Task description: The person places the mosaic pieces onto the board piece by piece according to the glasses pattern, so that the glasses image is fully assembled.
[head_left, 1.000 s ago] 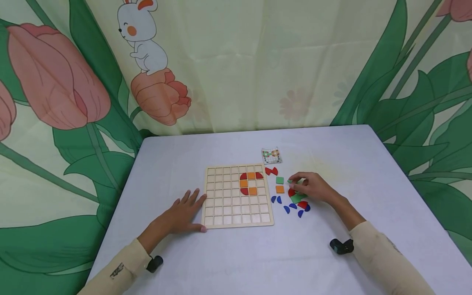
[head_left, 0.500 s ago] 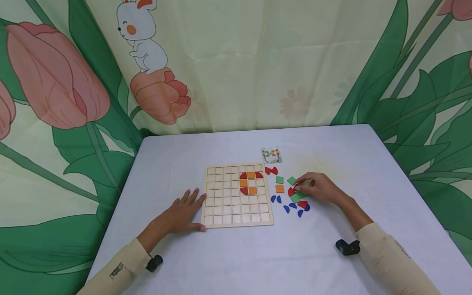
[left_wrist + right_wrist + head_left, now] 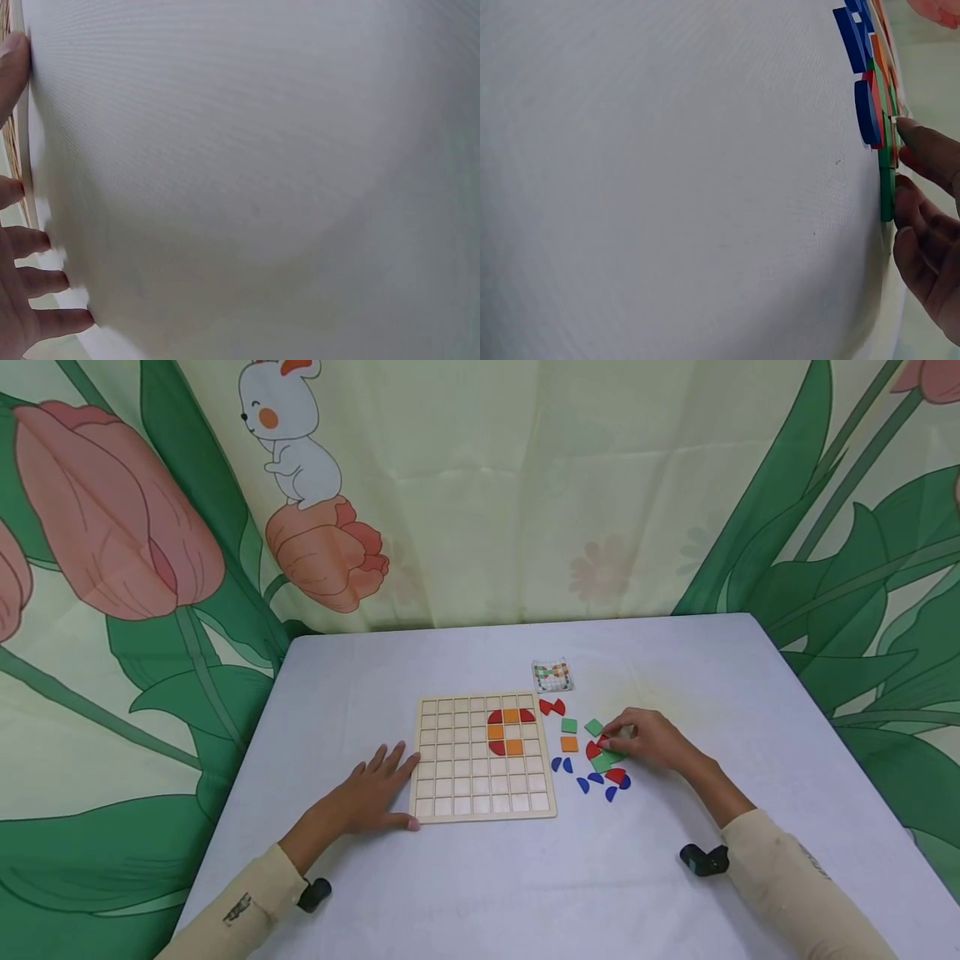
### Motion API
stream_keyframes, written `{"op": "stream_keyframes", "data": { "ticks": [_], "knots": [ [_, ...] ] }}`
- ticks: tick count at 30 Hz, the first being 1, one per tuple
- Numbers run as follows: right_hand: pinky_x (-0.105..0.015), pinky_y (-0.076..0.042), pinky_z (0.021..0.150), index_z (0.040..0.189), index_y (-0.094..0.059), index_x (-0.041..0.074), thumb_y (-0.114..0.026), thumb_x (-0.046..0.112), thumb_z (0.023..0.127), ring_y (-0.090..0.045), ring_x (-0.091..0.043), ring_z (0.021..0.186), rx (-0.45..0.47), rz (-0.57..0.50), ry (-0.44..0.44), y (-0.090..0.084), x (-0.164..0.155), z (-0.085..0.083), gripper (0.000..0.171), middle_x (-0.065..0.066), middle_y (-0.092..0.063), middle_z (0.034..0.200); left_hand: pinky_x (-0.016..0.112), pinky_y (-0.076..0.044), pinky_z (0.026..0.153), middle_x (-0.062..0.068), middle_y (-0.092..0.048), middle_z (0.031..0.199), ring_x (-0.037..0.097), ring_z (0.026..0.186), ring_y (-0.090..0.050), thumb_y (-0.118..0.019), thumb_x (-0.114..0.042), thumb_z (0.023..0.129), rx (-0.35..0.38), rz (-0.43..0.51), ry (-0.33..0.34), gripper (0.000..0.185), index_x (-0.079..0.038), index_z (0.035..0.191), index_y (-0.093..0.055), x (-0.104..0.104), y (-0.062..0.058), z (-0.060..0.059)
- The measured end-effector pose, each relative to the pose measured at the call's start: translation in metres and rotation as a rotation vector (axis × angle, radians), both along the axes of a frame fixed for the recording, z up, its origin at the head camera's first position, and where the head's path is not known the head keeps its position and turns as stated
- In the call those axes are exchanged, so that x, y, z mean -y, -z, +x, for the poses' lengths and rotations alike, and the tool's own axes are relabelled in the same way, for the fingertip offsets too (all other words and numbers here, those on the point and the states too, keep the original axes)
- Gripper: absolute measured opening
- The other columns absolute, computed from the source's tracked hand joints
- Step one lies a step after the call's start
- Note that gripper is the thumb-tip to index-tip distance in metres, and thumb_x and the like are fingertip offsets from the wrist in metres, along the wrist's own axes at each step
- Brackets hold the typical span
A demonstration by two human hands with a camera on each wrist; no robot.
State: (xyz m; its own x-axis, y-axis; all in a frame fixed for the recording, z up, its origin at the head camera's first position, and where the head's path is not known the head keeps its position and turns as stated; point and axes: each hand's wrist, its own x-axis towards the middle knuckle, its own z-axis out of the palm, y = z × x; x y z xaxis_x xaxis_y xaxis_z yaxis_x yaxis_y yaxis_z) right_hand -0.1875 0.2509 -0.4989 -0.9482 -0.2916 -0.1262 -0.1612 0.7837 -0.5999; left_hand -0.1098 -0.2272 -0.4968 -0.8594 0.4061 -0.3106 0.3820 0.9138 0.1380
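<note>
The right hand (image 3: 645,739) has shifted right off the green square (image 3: 593,727) and now pinches a red piece (image 3: 597,746) among the loose tiles — left hand (image 3: 372,793) flat, steadying the board (image 3: 483,758).

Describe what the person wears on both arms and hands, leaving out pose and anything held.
Both arms wear long cream sleeves, the left sleeve with a small dark printed mark near the cuff and the right sleeve with a fainter one. A small black camera unit sits at each wrist: the left unit and the right unit. The left hand and right hand are bare: no gloves, and no rings or watch show.
</note>
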Motion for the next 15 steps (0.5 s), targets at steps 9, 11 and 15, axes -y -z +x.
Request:
{"op": "stream_keyframes", "data": {
  "ticks": [9, 11, 15],
  "knots": [
    [-0.037, -0.054, 0.083, 0.111, -0.077, 0.010, -0.077, 0.019, 0.089, -0.062, -0.027, 0.104, 0.027, 0.025, 0.042, 0.0023, 0.0062, -0.0017, 0.024, -0.007, -0.070, 0.104, 0.069, -0.028, 0.112, 0.018, -0.016, 0.168, 0.047, 0.153, -0.014, -0.065, -0.074, 0.080, -0.001, 0.008, 0.000, 0.108, -0.017, 0.161, -0.023, 0.0013, 0.0019, -0.0012],
    [-0.040, -0.054, 0.085, 0.112, -0.077, 0.010, -0.077, 0.018, 0.089, -0.062, -0.028, 0.106, 0.036, 0.023, 0.048, 0.0023, 0.0069, -0.0017, 0.024, -0.008, -0.070, 0.106, 0.069, -0.028, 0.112, 0.018, -0.015, 0.168, 0.047, 0.153, -0.014, -0.065, -0.074, 0.079, -0.001, 0.008, -0.002, 0.109, -0.017, 0.161, -0.023, 0.0013, 0.0021, -0.0011],
    [-0.040, -0.054, 0.085, 0.111, -0.077, 0.009, -0.077, 0.016, 0.089, -0.062, -0.028, 0.106, 0.048, 0.019, 0.050, 0.0031, 0.0078, -0.0030, 0.023, -0.009, -0.070, 0.107, 0.069, -0.028, 0.113, 0.018, -0.015, 0.168, 0.047, 0.153, -0.013, -0.065, -0.075, 0.079, 0.005, 0.006, -0.005, 0.109, -0.017, 0.161, -0.023, 0.0010, 0.0024, -0.0013]
  ]
}}
